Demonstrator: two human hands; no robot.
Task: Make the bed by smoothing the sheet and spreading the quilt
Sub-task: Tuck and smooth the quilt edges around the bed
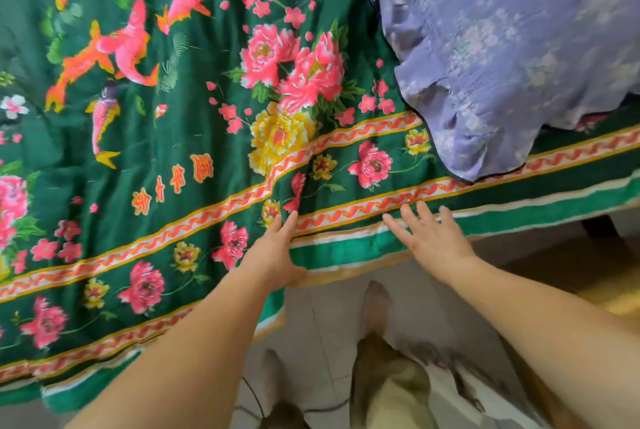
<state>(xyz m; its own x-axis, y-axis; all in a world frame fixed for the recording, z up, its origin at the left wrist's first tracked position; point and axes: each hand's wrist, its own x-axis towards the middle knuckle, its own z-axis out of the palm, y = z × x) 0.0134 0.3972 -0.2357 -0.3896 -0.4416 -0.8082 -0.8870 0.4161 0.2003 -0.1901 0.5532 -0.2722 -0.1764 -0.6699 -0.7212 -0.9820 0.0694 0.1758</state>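
Observation:
A dark green sheet [166, 138] printed with pink flowers, fish and red-and-white borders covers the bed. A fold runs through it near the yellow flower, just above my left hand. My left hand [273, 252] lies flat on the sheet's near edge, fingers straight, thumb out along the green border. My right hand [429, 234] presses flat on the border a little to the right, fingers spread. A crumpled lavender quilt [519, 41] with a faint floral print is heaped at the upper right, its scalloped edge lying over the sheet.
The sheet's edge hangs over the side of the bed toward me. Below it lies a pale tiled floor [332, 311] with my shoes [377, 304] on it. A brown wooden surface [588, 273] shows at the right under the bed edge.

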